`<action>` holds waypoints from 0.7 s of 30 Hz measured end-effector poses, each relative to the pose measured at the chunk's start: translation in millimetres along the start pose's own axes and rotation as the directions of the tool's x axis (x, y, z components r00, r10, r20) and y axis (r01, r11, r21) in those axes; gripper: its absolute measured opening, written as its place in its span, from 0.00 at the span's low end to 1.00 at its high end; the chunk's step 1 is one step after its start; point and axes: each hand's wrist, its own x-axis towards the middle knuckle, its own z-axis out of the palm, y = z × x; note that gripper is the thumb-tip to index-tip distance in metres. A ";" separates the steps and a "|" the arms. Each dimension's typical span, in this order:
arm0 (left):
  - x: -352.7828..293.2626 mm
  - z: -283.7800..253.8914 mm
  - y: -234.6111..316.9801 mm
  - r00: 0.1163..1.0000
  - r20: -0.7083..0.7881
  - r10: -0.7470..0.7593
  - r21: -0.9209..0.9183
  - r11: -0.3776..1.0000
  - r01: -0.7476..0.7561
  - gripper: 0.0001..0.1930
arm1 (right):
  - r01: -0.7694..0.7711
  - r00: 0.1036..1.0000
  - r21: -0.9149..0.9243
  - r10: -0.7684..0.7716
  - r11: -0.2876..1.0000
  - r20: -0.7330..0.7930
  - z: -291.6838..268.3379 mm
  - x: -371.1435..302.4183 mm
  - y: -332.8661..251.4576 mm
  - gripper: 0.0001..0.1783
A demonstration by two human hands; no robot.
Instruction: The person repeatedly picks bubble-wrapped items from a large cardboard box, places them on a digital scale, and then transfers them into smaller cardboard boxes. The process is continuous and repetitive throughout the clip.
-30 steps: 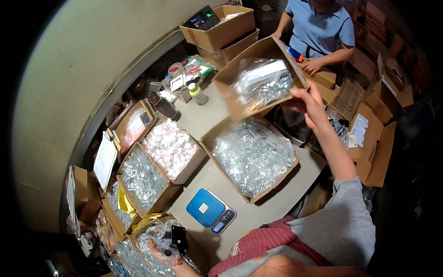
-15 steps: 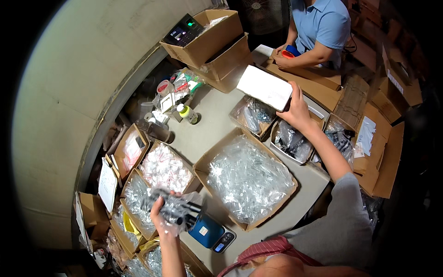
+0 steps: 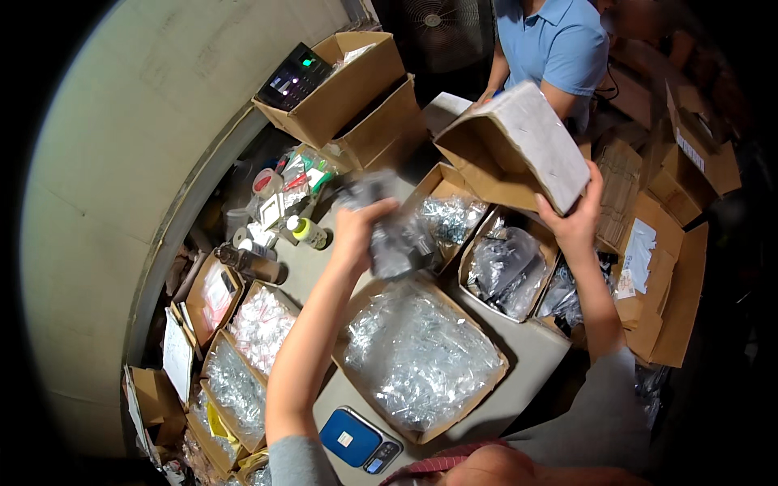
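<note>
A: What is the left hand doing?

B: The left hand is closed around a clear plastic bag with dark parts inside. The bag is blurred, so their exact shape is hard to make out.

A: Where is that bag?

B: Above the table, at the far edge of a large shallow carton filled with small clear packets. It hides part of a small carton containing bagged metal hardware. I cannot tell whether bag and carton touch.

A: And the right hand?

B: The right hand grips an open cardboard box by its near end, thumb on one side. The box is raised and tilted, with a pale outer face turned up and some of its brown inside showing.

A: What is below it?

B: The small carton and, just beside that, a box of black pieces in clear plastic.

A: Anything else nearby?

B: A blue-topped digital scale sits near the large carton's near left side. A bottle with a yellow-green cap stands left of the left hand. Across the table is a person in a blue shirt.
</note>
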 end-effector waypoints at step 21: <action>-222.0 -198.6 -85.9 0.900 -0.387 0.199 0.419 0.908 -0.021 0.22 | -0.723 0.686 0.561 0.519 0.404 0.510 -30.5 -125.5 -128.7 0.28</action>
